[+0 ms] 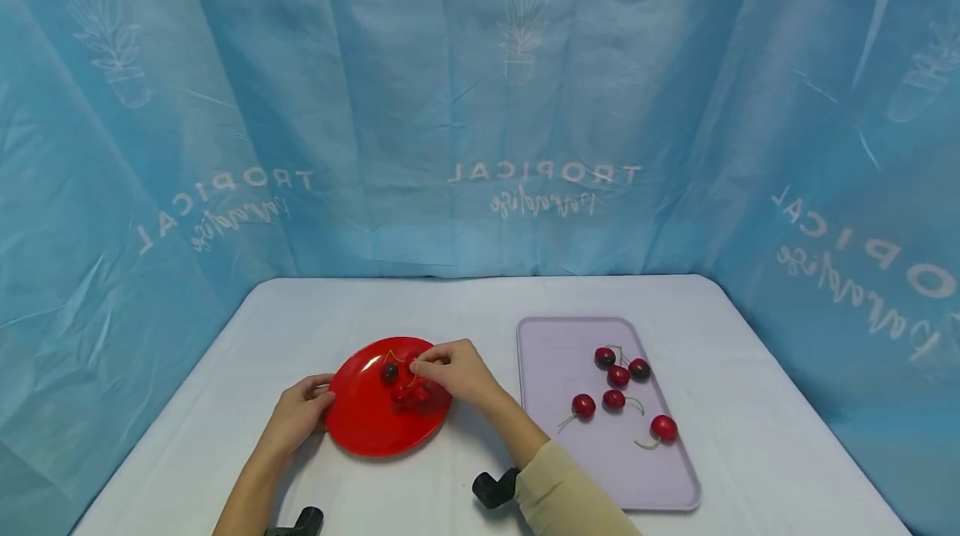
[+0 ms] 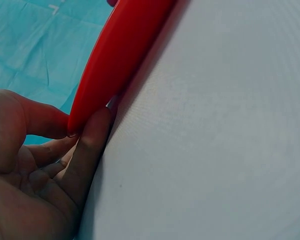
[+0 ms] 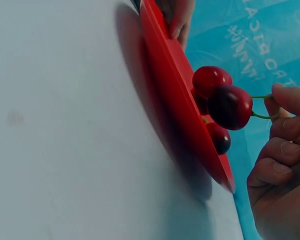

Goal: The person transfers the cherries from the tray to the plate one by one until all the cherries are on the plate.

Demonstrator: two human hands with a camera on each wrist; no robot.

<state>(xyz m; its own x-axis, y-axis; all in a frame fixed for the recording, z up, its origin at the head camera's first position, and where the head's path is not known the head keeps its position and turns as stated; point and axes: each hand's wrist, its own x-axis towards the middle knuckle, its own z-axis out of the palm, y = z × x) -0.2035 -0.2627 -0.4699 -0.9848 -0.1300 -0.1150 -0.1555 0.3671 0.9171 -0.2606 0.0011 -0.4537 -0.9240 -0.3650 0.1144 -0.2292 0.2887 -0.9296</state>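
A round red plate (image 1: 367, 419) lies on the white table, with several cherries (image 1: 389, 372) in its right half. At its left rim, my left hand (image 1: 297, 411) pinches the edge, thumb above and a finger underneath, and that side is slightly raised in the left wrist view. Over the plate's right part, my right hand (image 1: 463, 373) pinches green stems (image 3: 264, 117) between thumb and forefinger. A dark red cherry (image 3: 231, 107) hangs from them; whether the cherry (image 3: 212, 80) behind it shares these stems I cannot tell. Other cherries are partly hidden behind it.
A pale purple tray (image 1: 547, 353) stands to the right, holding several loose cherries (image 1: 583, 407), most with stems showing. Black wrist mounts (image 1: 495, 488) stick out near both wrists. Blue printed curtains (image 1: 480, 102) enclose the table (image 1: 420, 303) at the back and sides.
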